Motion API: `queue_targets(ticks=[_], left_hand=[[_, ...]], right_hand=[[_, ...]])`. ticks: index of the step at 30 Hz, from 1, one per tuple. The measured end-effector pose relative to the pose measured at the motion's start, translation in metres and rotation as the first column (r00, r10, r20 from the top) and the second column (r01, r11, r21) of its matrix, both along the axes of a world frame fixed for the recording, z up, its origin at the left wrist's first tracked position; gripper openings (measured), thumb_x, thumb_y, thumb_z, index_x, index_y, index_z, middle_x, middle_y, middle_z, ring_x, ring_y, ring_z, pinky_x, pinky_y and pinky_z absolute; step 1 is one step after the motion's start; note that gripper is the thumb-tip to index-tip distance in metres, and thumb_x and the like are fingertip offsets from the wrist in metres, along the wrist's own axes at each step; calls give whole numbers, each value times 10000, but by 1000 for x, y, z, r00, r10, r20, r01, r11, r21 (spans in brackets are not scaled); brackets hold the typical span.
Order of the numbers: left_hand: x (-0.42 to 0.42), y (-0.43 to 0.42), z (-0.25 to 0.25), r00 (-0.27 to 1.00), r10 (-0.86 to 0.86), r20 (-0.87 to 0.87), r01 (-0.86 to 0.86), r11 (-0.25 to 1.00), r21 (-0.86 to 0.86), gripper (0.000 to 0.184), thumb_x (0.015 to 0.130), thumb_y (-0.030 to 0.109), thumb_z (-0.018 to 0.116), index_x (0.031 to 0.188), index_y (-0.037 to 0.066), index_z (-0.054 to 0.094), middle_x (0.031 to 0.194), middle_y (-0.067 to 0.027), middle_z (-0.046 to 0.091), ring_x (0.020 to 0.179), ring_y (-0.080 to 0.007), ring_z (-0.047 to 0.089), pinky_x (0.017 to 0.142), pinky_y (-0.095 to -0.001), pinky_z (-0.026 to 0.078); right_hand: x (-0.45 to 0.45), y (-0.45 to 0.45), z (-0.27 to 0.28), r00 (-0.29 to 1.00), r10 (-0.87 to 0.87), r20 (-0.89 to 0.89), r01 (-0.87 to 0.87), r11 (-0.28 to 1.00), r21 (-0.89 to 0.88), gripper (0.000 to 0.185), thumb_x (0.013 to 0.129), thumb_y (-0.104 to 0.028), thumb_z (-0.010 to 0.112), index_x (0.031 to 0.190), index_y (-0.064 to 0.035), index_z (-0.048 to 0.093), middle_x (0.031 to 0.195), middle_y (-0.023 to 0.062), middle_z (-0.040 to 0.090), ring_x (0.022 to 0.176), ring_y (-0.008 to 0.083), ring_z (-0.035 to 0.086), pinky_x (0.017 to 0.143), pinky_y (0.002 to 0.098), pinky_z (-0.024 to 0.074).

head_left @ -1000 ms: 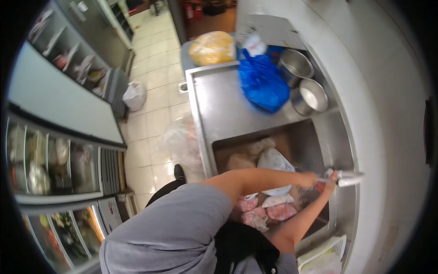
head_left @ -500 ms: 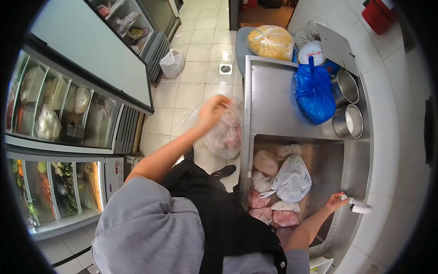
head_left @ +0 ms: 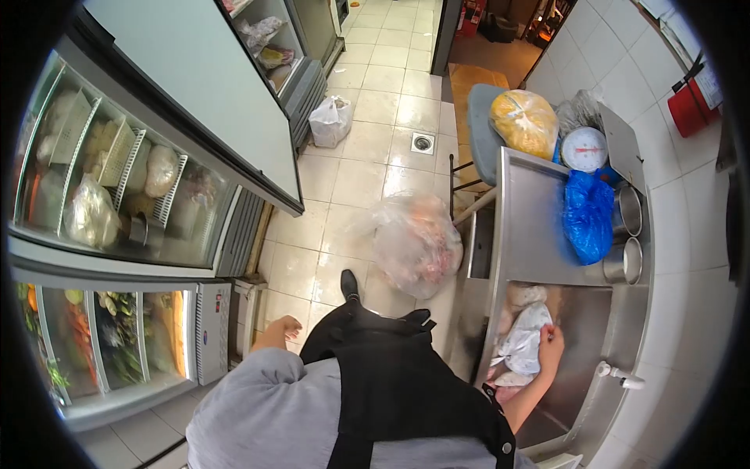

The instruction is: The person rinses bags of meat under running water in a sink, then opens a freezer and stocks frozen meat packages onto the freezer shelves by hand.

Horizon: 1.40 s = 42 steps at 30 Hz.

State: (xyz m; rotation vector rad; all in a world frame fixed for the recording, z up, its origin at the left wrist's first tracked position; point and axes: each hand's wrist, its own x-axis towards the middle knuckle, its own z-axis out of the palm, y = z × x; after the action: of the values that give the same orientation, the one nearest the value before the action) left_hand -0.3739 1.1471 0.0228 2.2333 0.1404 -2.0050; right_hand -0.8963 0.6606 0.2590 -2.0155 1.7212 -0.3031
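I can't tell whether the right hand (head_left: 551, 344) touches the white bag (head_left: 522, 342). The blue bag (head_left: 587, 219) hides its contents from me.

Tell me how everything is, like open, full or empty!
Left hand: loosely curled, seemingly empty
Right hand: at the white bag, grip unclear
White bag: lying in the sink
Clear bag: filled, on the floor
Yellow bag: full, on the seat
Blue bag: bulging
Metal pots: upright
Tap: running or off, unclear

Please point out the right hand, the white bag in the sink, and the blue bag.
Right hand (head_left: 551, 344): head view, hand's middle.
White bag (head_left: 524, 347): head view, its upper side.
Blue bag (head_left: 587, 223): head view, its middle.
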Motion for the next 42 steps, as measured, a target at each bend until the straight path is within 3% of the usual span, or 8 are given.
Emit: queue_targets(ticks=[5, 7, 9, 22, 31, 36, 38, 42], left_hand=[[79, -34, -14, 792, -348, 502, 504, 836, -217, 246, 768, 213, 564, 939, 42, 615, 762, -104, 638, 670, -214, 604, 645, -352, 484], [112, -43, -31, 764, -69, 642, 407, 823, -397, 291, 782, 204, 541, 1002, 25, 607, 780, -109, 640, 683, -209, 607, 653, -330, 478], [143, -72, -10, 823, -56, 565, 336, 850, -406, 318, 761, 199, 516, 1030, 63, 618, 992, -172, 621, 936, -311, 584, 829, -375, 455], [190, -209, -10, 901, -100, 423, 361, 713, -601, 324, 798, 186, 546, 1068, 12, 588, 907, -146, 637, 748, -202, 626, 702, -319, 493], [260, -319, 21, 912, -202, 358, 389, 702, -596, 352, 788, 226, 561, 1083, 35, 586, 980, -149, 624, 834, -215, 620, 746, -327, 486], [329, -412, 1, 814, -19, 581, 374, 782, -498, 302, 766, 173, 505, 1012, 47, 627, 1025, -175, 613, 979, -299, 576, 856, -356, 443], [349, -435, 8, 796, -17, 605, 382, 789, -481, 289, 772, 174, 492, 996, 55, 630, 1007, -181, 614, 966, -305, 577, 852, -362, 443], [395, -466, 17, 789, -126, 601, 466, 760, -453, 287, 769, 187, 496, 985, 55, 630, 987, -177, 619, 958, -313, 575, 841, -369, 445]], right_hand=[[140, -18, 43, 991, 123, 47, -113, 978, -175, 225, 834, -169, 577, 1008, -26, 570, 991, 154, 559, 867, 270, 568, 752, 347, 453], [187, -15, 48, 993, 90, 76, -82, 991, -106, 248, 832, -171, 579, 1036, -32, 565, 1063, 175, 538, 938, 294, 559, 801, 357, 446], [224, -5, 50, 969, 193, -156, -224, 950, -219, 302, 824, -187, 587, 1087, -45, 549, 1201, 197, 458, 1105, 337, 473, 905, 381, 395], [356, 19, 46, 922, 387, -25, -387, 922, 22, 355, 762, -166, 637, 1065, 1, 559, 1099, 216, 526, 1019, 359, 513, 874, 384, 415], [504, -50, -66, 680, 733, -18, -690, 648, 324, 400, 795, -277, 617, 1097, -20, 558, 1045, 190, 590, 985, 324, 558, 859, 380, 430], [527, -123, -189, 788, 196, 583, -565, 605, 561, 339, 882, -325, 533, 1077, -50, 572, 845, 27, 612, 803, 107, 579, 653, 256, 463], [439, -153, -386, 666, 744, -60, -694, 647, 315, 391, 874, -359, 432, 995, -29, 604, 922, 195, 630, 847, 318, 606, 729, 398, 467], [456, -217, -286, 874, 486, -23, -251, 491, 834, 348, 860, -320, 456, 933, -16, 608, 866, 190, 632, 776, 303, 610, 675, 381, 476]])
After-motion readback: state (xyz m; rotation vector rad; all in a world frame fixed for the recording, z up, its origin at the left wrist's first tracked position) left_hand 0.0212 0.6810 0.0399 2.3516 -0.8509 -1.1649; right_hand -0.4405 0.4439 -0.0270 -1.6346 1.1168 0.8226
